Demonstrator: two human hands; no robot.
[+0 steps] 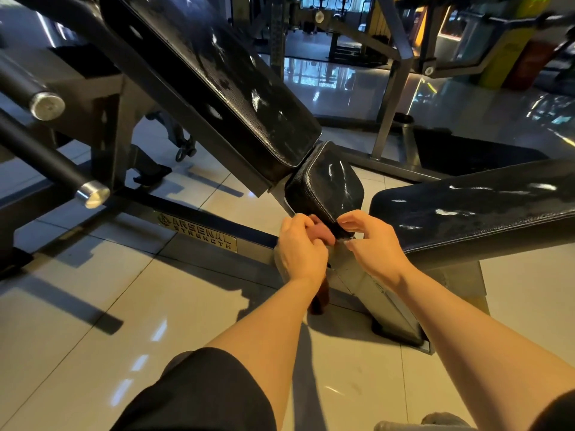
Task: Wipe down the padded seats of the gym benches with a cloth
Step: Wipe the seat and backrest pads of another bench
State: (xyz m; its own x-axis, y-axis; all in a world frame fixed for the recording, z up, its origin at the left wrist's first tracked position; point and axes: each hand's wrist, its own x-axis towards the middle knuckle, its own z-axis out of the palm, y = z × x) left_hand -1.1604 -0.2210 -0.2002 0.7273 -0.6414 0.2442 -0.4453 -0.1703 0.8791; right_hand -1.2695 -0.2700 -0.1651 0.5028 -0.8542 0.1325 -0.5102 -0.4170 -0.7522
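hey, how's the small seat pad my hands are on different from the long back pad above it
The small seat pad is short and squarish; the long back pad is far longer and narrower. The seat pad shows pale stitching along its edge; the back pad's edge shows none. The left hand grips a reddish cloth at the seat pad's near edge, with the right hand beside it; nothing touches the back pad. Both are black, padded and glossy.

Bare floor tiles (93,306) lie open at near left. Far left, two steel bars (46,163) jut out. The slanted back pad (217,73) blocks the centre; the flat bench pad (482,209) walls the right, leaving only a narrow gap around the small seat pad (326,185).
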